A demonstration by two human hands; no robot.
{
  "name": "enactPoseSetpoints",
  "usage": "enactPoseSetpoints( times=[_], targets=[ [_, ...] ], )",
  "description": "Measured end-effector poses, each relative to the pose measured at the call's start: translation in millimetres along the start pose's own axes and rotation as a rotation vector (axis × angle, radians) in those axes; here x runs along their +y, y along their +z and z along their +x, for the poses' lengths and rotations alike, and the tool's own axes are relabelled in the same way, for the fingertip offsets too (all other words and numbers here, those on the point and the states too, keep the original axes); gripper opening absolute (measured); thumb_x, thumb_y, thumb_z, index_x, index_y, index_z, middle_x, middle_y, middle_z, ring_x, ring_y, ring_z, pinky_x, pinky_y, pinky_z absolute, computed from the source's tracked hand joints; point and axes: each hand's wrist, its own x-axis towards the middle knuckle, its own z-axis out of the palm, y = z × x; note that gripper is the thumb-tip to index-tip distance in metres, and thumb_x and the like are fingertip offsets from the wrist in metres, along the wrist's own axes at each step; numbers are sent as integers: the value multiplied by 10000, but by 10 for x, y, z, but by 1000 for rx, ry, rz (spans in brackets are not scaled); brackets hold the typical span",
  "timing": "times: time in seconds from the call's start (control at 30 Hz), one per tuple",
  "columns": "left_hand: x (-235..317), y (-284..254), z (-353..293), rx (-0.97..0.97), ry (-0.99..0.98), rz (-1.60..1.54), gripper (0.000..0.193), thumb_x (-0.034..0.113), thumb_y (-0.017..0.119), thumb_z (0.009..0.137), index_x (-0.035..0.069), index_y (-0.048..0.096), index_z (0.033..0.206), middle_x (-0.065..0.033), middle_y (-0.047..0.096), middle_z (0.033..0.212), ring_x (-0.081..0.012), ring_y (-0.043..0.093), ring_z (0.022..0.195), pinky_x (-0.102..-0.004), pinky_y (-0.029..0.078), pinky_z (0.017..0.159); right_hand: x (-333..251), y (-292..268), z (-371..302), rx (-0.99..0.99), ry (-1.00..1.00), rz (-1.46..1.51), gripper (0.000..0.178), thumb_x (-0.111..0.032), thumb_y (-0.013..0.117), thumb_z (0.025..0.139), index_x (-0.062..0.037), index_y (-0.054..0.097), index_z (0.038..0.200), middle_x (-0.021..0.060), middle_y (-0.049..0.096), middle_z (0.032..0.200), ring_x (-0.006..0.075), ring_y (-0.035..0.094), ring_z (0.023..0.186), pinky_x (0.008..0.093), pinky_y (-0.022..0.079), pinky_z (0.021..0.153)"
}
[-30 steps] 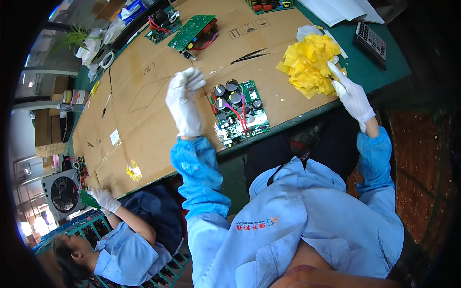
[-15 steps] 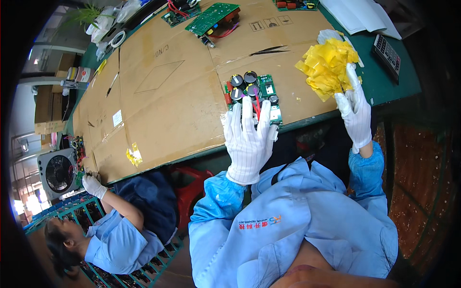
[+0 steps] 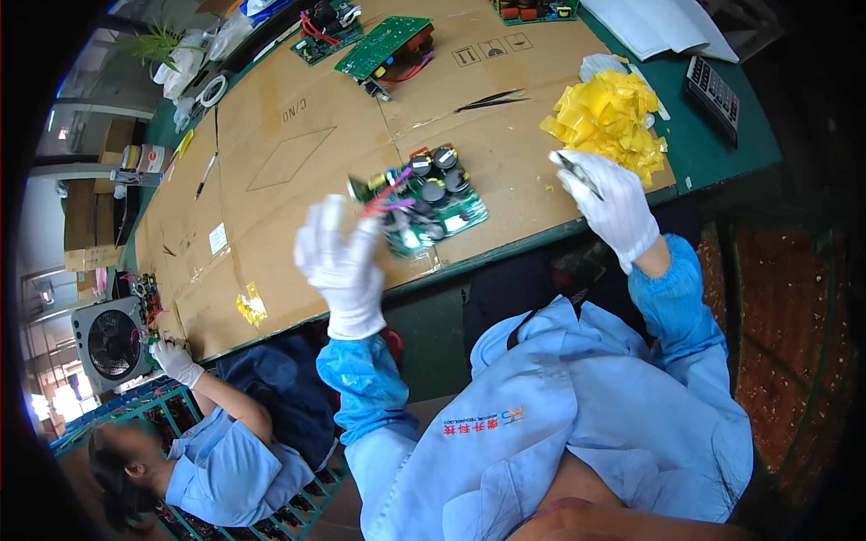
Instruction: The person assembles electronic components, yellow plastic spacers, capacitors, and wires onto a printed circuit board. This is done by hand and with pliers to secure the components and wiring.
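Observation:
A green circuit board (image 3: pixel 435 192) with several black round capacitors and red and purple wires lies turned at an angle near the front edge of the cardboard-covered table. Just to its left, slightly smeared by motion, is my left hand (image 3: pixel 343 270) in a white glove, fingers spread with nothing in them. My right hand (image 3: pixel 615 206), also gloved, is closed on dark tweezers (image 3: pixel 582 176), between the board and a heap of yellow tape pieces (image 3: pixel 604 122). Whether the tweezers' tips hold anything is too small to tell.
More circuit boards (image 3: pixel 383 50) rest at the far side. Dark tweezers (image 3: pixel 489 100) lie behind the near board. A calculator (image 3: pixel 713 97) and white papers (image 3: pixel 663 27) sit at the right. A co-worker's gloved hand (image 3: pixel 176 361) is at the left, beside a fan (image 3: pixel 113 338).
My left hand has come off the circuit board and moved left. The board has shifted left and turned. My right hand has drawn back from the yellow heap toward the board, tweezers now plainly visible.

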Motion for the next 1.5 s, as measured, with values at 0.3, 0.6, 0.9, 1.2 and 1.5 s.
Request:
enactPoseSetpoints(
  times=[0.3, 0.6, 0.9, 1.2, 1.5],
  targets=[
    [682, 38, 391, 147, -219, -387, 383, 57, 693, 855, 41, 654, 1236, -152, 670, 1222, -334, 624, 1147, -421, 465, 998, 335, 1089, 1072, -317, 390, -261, 296, -162, 498, 968, -26, 644, 1187, 189, 641, 1048, 347, 697, 902, 427, 582, 759],
    [827, 588, 539, -206, -302, -112, 653, 244, 781, 787, 45, 525, 1353, -203, 568, 1275, -397, 517, 1190, -471, 428, 981, 159, 728, 912, -131, 236, 266, 241, -169, 601, 897, 8, 637, 1056, 153, 674, 899, 268, 673, 751, 380, 542, 656],
    [688, 22, 322, -448, 63, -698, 772, 81, 840, 639, 76, 559, 1358, -143, 581, 1323, -361, 538, 1221, -477, 408, 1068, 167, 495, 86, -141, 337, 635, 325, -30, 647, 882, -27, 609, 1204, 99, 633, 1006, 235, 624, 794, 365, 523, 689],
    [847, 259, -82, -232, -138, -596, 855, 199, 854, 642, 67, 515, 1415, -141, 539, 1384, -358, 495, 1267, -477, 390, 1082, -339, 304, 233, -138, 324, 977, 197, -107, 671, 927, -71, 670, 1120, 81, 598, 974, 244, 599, 840, 313, 496, 727],
    [830, 307, -140, -208, -127, -589, 697, 376, 764, 813, 64, 546, 1397, -144, 555, 1359, -359, 514, 1235, -476, 410, 1051, -411, 474, 287, -233, 18, 671, 334, -5, 643, 790, -67, 640, 1119, 144, 626, 1058, 358, 625, 970, 413, 541, 775]
  ],
)
